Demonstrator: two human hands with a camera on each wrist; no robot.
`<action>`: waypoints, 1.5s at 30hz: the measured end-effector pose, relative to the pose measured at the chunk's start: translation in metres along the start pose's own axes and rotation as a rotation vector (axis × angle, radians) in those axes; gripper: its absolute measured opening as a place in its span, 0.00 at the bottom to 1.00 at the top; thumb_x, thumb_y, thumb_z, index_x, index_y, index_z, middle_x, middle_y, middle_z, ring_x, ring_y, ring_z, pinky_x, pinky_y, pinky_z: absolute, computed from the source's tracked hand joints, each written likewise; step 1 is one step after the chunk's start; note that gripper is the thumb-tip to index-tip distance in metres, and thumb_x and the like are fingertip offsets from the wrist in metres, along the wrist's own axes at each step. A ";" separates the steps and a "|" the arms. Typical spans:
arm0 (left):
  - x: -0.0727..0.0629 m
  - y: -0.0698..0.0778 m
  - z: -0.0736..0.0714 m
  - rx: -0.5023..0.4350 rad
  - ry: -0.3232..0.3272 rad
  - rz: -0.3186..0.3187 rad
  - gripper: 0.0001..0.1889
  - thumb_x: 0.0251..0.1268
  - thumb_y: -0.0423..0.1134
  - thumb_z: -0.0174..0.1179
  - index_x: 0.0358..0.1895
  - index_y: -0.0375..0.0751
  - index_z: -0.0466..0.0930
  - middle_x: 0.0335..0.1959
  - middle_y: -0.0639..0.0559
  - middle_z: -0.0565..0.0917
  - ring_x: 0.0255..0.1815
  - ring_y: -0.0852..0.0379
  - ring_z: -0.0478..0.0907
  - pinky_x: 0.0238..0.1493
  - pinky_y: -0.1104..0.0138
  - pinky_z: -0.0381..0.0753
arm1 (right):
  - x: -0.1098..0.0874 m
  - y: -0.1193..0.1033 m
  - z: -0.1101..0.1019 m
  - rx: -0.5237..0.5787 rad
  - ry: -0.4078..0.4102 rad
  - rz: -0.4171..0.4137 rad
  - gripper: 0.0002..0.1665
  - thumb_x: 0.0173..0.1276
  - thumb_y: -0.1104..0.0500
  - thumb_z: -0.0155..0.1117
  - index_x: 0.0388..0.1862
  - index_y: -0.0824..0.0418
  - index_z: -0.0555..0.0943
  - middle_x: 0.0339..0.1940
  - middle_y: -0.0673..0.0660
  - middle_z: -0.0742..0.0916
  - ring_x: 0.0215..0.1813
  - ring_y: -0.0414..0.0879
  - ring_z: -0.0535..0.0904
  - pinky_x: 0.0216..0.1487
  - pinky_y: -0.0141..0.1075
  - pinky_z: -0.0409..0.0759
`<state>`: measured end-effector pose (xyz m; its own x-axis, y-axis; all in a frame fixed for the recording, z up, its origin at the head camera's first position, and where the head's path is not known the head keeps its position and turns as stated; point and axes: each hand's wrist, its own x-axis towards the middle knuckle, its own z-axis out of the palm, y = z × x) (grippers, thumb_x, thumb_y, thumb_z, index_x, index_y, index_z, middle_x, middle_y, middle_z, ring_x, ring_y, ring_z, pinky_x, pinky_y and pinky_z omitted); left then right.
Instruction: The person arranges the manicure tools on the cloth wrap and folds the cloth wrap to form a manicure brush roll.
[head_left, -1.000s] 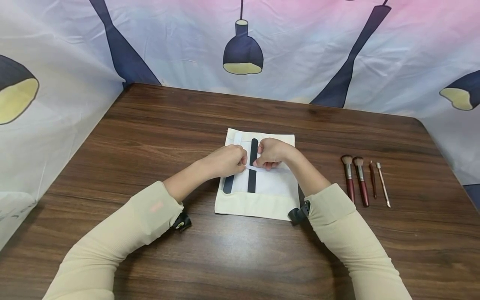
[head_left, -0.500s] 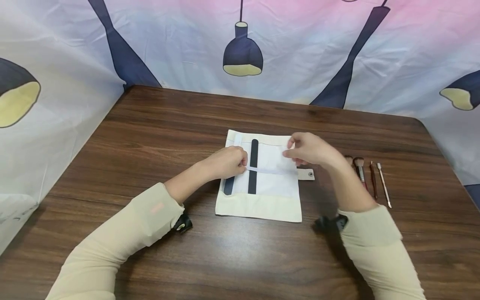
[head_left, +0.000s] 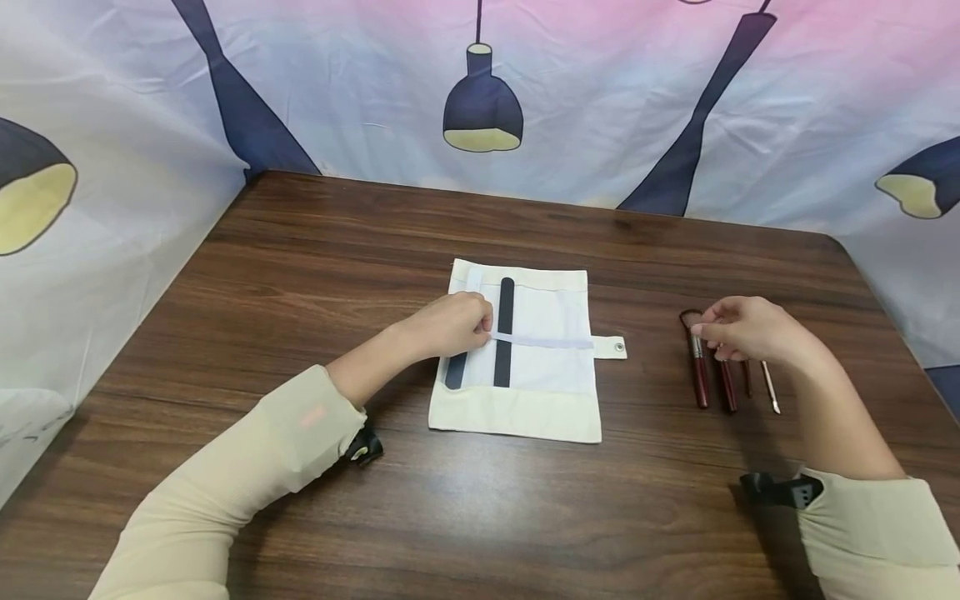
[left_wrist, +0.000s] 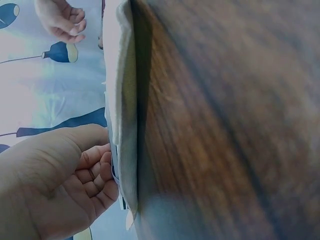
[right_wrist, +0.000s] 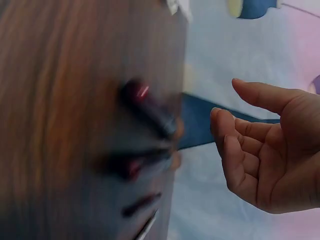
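Observation:
A cream fabric roll pouch [head_left: 517, 414] lies unfolded on the table. My left hand [head_left: 450, 327] rests over its left part and pinches the thin white elastic band [head_left: 551, 342] that crosses it. Under the band lies a black nail file [head_left: 504, 363]; a flat strip, dark blue [head_left: 456, 372] at its lower end and pale at the top, is partly hidden by the left hand. To the right, my right hand [head_left: 757, 332] hovers over the heads of two makeup brushes [head_left: 700, 379] with dark red handles. In the right wrist view its fingers are loosely bent, holding nothing.
Beside the brushes lie a thin dark red tool [head_left: 747, 385] and a slim pale cuticle pusher [head_left: 770, 392], both partly covered by the right hand. A snap tab [head_left: 611, 347] sticks out from the pouch's right edge. Printed cloth [head_left: 375, 100] hangs behind the table.
My right hand has left the elastic band and moved right, from the pouch to above the brushes. The left hand has stayed at the band. The pouch has barely moved.

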<state>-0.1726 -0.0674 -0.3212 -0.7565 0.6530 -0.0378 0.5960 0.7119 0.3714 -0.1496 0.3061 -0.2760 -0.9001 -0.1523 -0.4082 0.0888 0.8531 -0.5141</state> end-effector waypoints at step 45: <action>0.024 0.028 0.017 0.041 -0.022 -0.021 0.04 0.58 0.31 0.57 0.27 0.39 0.78 0.24 0.53 0.76 0.26 0.59 0.72 0.29 0.70 0.70 | 0.039 -0.033 0.026 0.058 0.384 -0.059 0.23 0.64 0.53 0.54 0.51 0.69 0.70 0.32 0.59 0.85 0.29 0.50 0.83 0.26 0.36 0.73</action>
<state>-0.1690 -0.0275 -0.3277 -0.7634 0.6426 -0.0654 0.5908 0.7356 0.3316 -0.1763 0.2594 -0.2943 -0.9975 0.0071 -0.0706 0.0465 0.8170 -0.5747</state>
